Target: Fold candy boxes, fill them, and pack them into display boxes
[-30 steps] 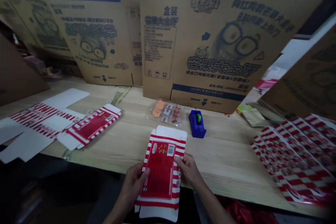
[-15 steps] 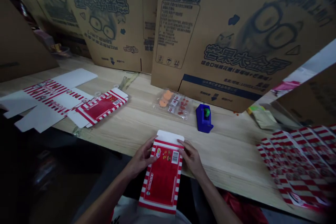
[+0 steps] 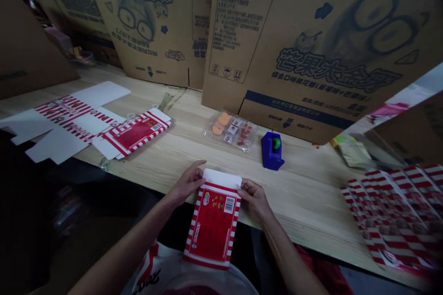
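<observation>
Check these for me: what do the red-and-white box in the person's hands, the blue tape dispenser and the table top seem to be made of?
The red-and-white box looks like thin printed paperboard, smooth with a slight sheen, its plain white flap showing card. The tape dispenser looks like moulded blue plastic, judging by its rounded, seamless body. The table top looks like pale wood with visible grain, though it could be veneer.

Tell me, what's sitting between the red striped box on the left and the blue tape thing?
In the head view, a clear plastic bag of small orange and red pieces lies on the wooden table between the striped box and the blue tape dispenser.
</observation>
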`<action>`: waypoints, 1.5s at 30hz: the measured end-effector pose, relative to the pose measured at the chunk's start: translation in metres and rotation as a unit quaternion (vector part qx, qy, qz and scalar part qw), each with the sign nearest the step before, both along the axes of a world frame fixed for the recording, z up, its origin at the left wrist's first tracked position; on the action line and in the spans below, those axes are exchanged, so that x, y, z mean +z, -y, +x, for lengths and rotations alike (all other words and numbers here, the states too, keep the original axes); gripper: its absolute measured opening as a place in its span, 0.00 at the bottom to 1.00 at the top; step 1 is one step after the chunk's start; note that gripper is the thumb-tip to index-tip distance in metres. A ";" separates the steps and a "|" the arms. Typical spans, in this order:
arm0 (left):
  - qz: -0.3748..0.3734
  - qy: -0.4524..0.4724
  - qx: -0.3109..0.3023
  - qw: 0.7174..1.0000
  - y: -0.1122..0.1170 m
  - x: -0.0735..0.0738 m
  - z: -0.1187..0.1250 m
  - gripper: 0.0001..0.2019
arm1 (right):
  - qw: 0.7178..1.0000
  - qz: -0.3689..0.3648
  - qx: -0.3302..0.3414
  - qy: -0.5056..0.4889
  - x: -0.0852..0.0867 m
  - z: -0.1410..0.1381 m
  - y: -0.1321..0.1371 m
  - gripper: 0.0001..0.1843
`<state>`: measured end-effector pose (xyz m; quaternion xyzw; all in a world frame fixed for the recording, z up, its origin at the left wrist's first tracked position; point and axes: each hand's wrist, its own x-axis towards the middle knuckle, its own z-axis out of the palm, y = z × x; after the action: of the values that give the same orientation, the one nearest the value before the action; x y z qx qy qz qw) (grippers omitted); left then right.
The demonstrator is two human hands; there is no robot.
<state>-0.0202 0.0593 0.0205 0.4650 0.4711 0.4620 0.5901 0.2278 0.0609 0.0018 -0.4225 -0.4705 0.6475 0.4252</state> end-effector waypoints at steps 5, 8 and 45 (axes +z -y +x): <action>0.042 -0.053 -0.048 0.997 0.002 0.001 -0.005 0.12 | 0.998 0.014 -0.009 0.053 -0.001 0.006 -0.003 0.17; 0.095 -0.133 -0.069 0.984 0.004 0.007 -0.006 0.10 | 0.990 0.091 -0.002 0.107 0.002 0.004 -0.004 0.15; 0.126 -0.258 -0.150 0.946 -0.009 0.028 -0.009 0.10 | 0.932 0.221 0.118 0.262 0.039 0.001 -0.015 0.11</action>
<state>-0.0291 0.0679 0.0483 0.7042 0.4702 0.2876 0.4476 0.2288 0.0763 0.0408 -0.4142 -0.7428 0.4392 0.2895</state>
